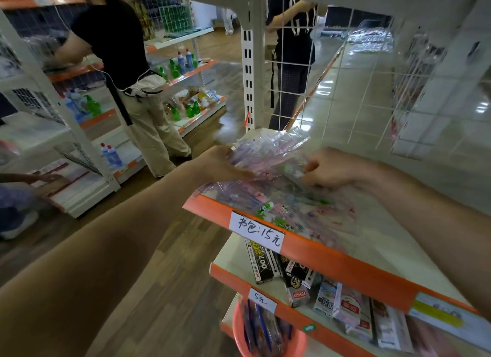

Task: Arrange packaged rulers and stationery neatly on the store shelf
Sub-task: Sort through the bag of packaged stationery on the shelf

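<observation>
While the frame is smeared by motion, both hands show plainly at the far left corner of the top shelf (322,254), a pale board with an orange front edge. The left hand (221,163) grips a bundle (268,149) of clear ruler packets by its left end, fingers curled beneath and thumb on top, so that the bundle is lifted and tilts up toward the back of the shelf. The right hand (333,168) is at the bundle's right end with knuckles up and fingers curled in; whether it pinches a packet cannot be told through the blur. Below and in front of the hands a loose pile (289,206) of more clear packets, printed pink and green, lies flat on the shelf and reaches its front edge. A white handwritten label (259,231) is stuck to that orange edge. On the lower shelf (231,275) lie black boxes (261,261) and, to their right, pale cartons (342,302). Under that a pink tub (297,343) holds pens. A white wire grid (358,77) closes the back of the shelf. Across the aisle a person (119,51) in a black top faces another rack with bottles (183,61).
</observation>
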Motion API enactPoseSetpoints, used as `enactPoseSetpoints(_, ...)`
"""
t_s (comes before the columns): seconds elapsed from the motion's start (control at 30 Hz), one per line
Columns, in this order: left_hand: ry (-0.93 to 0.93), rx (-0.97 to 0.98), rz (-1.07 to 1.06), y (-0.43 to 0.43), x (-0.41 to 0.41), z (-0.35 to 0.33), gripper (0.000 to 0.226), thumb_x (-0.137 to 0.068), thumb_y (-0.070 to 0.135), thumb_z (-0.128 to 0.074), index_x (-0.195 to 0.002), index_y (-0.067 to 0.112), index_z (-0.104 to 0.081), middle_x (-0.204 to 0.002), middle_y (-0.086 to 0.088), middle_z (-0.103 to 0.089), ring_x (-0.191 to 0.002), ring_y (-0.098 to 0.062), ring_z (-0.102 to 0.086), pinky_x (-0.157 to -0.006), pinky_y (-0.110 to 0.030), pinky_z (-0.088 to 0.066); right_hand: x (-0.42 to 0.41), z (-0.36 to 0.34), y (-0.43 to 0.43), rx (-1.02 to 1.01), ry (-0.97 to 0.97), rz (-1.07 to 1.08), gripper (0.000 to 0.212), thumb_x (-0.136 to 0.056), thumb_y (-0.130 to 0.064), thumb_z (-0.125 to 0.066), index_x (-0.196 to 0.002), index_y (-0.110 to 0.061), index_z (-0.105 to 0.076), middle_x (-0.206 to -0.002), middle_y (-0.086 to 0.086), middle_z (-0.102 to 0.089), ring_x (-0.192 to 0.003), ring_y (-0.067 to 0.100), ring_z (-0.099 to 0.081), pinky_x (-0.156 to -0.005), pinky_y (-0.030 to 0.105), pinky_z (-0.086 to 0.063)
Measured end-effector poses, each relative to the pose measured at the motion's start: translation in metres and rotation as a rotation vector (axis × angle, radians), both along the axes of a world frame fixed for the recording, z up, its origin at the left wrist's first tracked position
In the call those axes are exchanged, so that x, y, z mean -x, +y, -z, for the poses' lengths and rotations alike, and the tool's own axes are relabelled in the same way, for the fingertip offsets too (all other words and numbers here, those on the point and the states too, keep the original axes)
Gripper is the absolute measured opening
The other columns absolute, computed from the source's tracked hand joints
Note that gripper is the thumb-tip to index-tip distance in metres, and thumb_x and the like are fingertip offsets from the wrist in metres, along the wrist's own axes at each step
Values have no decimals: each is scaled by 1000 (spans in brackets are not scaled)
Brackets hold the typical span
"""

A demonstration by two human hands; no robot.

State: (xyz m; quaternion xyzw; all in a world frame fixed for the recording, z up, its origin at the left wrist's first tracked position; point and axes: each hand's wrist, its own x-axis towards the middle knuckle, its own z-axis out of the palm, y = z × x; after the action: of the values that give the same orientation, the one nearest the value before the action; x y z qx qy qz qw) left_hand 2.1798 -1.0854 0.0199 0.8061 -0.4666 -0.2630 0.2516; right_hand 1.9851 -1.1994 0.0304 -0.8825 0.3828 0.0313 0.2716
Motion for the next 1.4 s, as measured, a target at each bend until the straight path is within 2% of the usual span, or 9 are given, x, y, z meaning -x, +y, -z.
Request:
enactPoseSetpoints(0.1, -13, 13, 13, -2, -1, 2, 36, -76, 31, -78, -101, 13, -59, -80, 10, -56, -68, -4, -52, -53, -10, -38, 27, -5, -10, -115, 10, 59, 25, -86, -9, -63, -62, -11, -59, -62, 6, -58, -54, 16, -56, -48, 22, -48)
enactPoseSetpoints(0.33, -30, 184, -154, -8, -6, 8, 21, -83, 20, -68, -76, 10, -50, -66, -3, -40, -57, -16, -37, -53, -26, -29, 110, -44, -40, -272, -37, 175, 7, -87, -13, -64, -85, -12, -70, -63, 0, -67, -60, 13, -54, -56, 24, -39)
enactPoseSetpoints(0.5, 785, 332, -261, -11, 19, -14, 18, -94, 14, -52, -78, 14, -44, -58, -1, -44, -40, -11, -40, -37, -18, -35, 101, -49, -31, -392, -391, 268, 6, -85, -12, -63, -84, -11, -68, -70, 4, -68, -55, 7, -60, -46, 14, -45)
enactPoseSetpoints(0.63, 1304, 329, -187, -31, 71, -24, 21, -99, 19, -40, -81, 11, -45, -87, -15, -63, -71, -24, -63, -69, -35, -52, 50, -27, 6, -473, -433, 182, 8, -91, -9, -58, -89, -11, -66, -66, 1, -68, -52, 6, -62, -46, 19, -48)
enactPoseSetpoints(0.73, 1432, 357, -249, -52, 105, -20, 22, -101, 22, -40, -112, 6, -51, -103, -21, -65, -89, -32, -64, -76, -38, -55, 52, -17, 12, -406, -429, 223, 14, -94, -10, -52, -95, -9, -66, -69, 1, -65, -56, 8, -60, -52, 23, -48)
enactPoseSetpoints(0.83, 1380, 315, -244, -77, 143, -13, 34, -101, 22, -38, -128, 3, -45, -77, -12, -55, -66, -23, -54, -62, -32, -50, 85, -15, 12, -357, -462, 246, 20, -92, -26, -54, -107, -17, -64, -90, 2, -66, -82, 12, -61, -70, 32, -54)
enactPoseSetpoints(1.0, 1095, 107, -22, -103, 237, -18, 18, -98, 23, -44, -93, 9, -52, -70, -8, -51, -56, -18, -49, -46, -21, -41, 161, -10, 15, -411, -499, 353, 21, -83, -15, -67, -103, -16, -62, -81, 6, -65, -71, 12, -61, -71, 34, -53)
enactPoseSetpoints(1.23, 868, -249, 438, -102, 339, -25, 26, -97, 37, -47, -101, 14, -58, -87, -5, -52, -83, -23, -57, -79, -35, -48, 259, -6, 31, -276, -420, 663, 28, -91, -22, -56, -118, -15, -49, -83, 0, -62, -65, 10, -60, -53, 23, -49)
enactPoseSetpoints(1.4, 813, -239, 419, -102, 356, -31, 28, -94, 35, -54, -111, 15, -43, -131, -17, -44, -113, -30, -51, -97, -44, -45, 318, -7, 26, -190, -217, 863, 24, -91, -15, -52, -114, -6, -52, -84, 9, -60, -68, 19, -62, -52, 25, -51)
